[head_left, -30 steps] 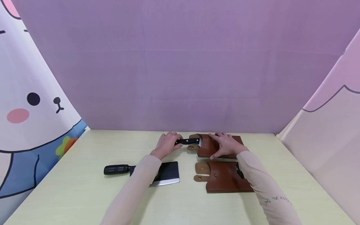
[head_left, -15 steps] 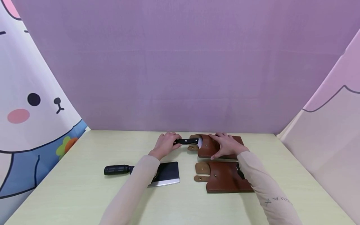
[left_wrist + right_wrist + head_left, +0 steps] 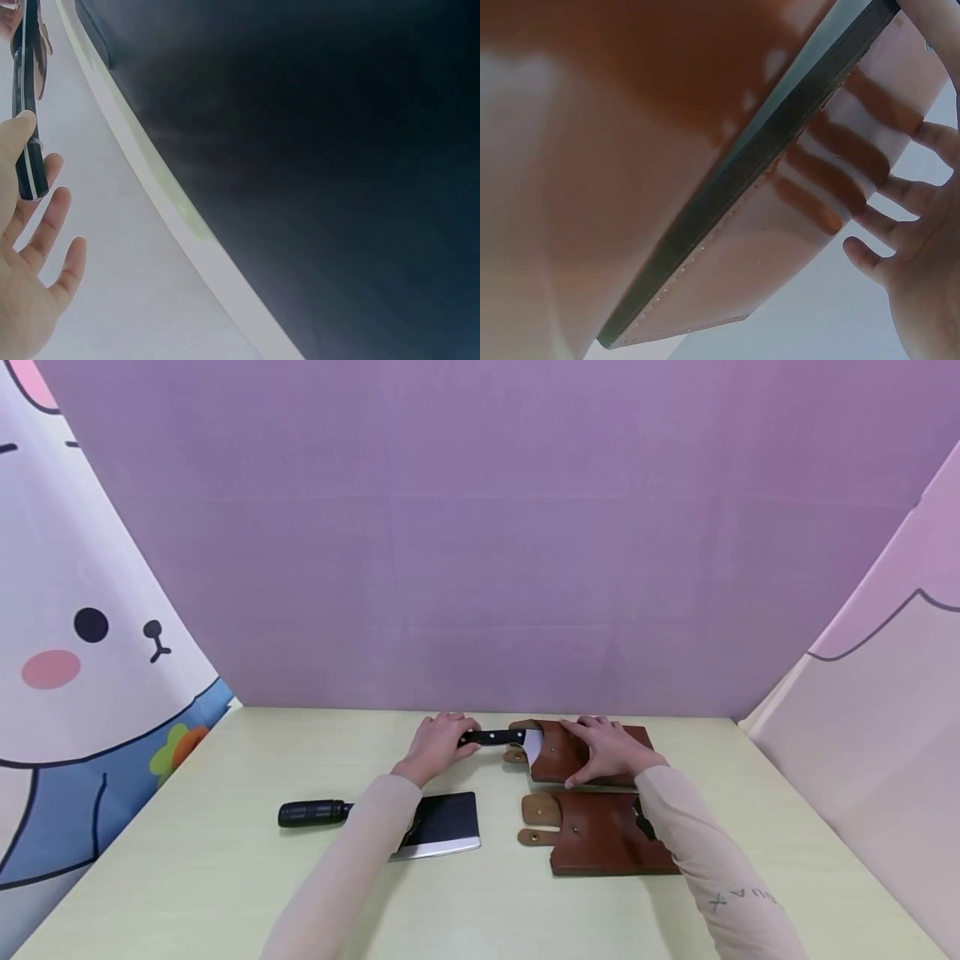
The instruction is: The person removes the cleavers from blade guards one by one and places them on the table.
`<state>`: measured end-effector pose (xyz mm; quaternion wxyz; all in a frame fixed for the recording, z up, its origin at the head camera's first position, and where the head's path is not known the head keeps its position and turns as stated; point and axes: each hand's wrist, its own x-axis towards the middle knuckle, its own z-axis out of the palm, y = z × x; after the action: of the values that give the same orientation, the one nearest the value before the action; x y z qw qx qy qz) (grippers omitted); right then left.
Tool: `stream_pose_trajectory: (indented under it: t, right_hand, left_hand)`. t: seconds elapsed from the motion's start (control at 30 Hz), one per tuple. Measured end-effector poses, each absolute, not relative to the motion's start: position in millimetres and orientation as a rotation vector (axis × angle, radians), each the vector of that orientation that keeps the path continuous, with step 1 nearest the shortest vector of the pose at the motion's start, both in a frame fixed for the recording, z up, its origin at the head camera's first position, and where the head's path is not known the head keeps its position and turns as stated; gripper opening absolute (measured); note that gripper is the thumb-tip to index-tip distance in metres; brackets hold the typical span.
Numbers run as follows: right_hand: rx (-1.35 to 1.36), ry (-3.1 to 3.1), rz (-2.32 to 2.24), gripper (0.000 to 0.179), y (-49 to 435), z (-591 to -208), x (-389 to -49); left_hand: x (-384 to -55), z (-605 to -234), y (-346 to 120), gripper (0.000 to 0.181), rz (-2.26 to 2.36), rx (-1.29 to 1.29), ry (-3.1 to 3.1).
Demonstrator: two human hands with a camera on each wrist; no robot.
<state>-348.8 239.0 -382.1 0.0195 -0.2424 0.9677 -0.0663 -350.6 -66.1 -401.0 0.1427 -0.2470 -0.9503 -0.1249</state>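
My left hand (image 3: 438, 745) pinches the end of a black riveted handle (image 3: 491, 737) on a knife. Its thumb and index finger do the holding in the left wrist view, with the other fingers (image 3: 69, 274) spread. A strip of shiny blade (image 3: 533, 747) shows between the handle and the mouth of a brown leather sheath (image 3: 555, 758); the rest of the blade is hidden inside. My right hand (image 3: 611, 752) grips this sheath across its width, thumb at the near edge and fingers at the far edge. Those fingers (image 3: 915, 196) reflect on the leather in the right wrist view.
A cleaver (image 3: 453, 822) with a black handle (image 3: 311, 812) lies on the pale table (image 3: 225, 893), partly under my left forearm. A second brown leather sheath (image 3: 600, 847) lies nearer me, partly under my right forearm. A purple cloth backdrop (image 3: 480, 568) rises behind the table.
My left hand has moved slightly left with the knife, and more blade shows at the sheath's mouth. The gripped sheath and my right hand have shifted slightly right.
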Motion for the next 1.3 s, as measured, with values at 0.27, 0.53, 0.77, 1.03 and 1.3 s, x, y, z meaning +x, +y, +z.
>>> stream_pose_trajectory:
  t: [0.27,0.53,0.77,1.03,1.3]
  right_hand:
    - [-0.723,3.0,-0.187,0.106,242,-385,-350]
    - [-0.722,2.999,-0.191,0.106,242,-384,-349]
    - [-0.74,3.005,-0.191,0.105,244,-384,-349]
    - [-0.733,3.003,-0.201,0.105,246,-384,-347]
    - [-0.781,3.013,-0.239,0.105,248,-382,-344]
  left_hand:
    - [-349,-399,-72,0.029,-0.372,-0.714,-2.746]
    - [-350,-400,-76,0.029,-0.364,-0.716,-2.725]
    - [-350,-401,-80,0.029,-0.351,-0.715,-2.718]
    - [-348,-399,-85,0.029,-0.383,-0.724,-2.713]
    - [-347,-400,-88,0.027,-0.387,-0.728,-2.712]
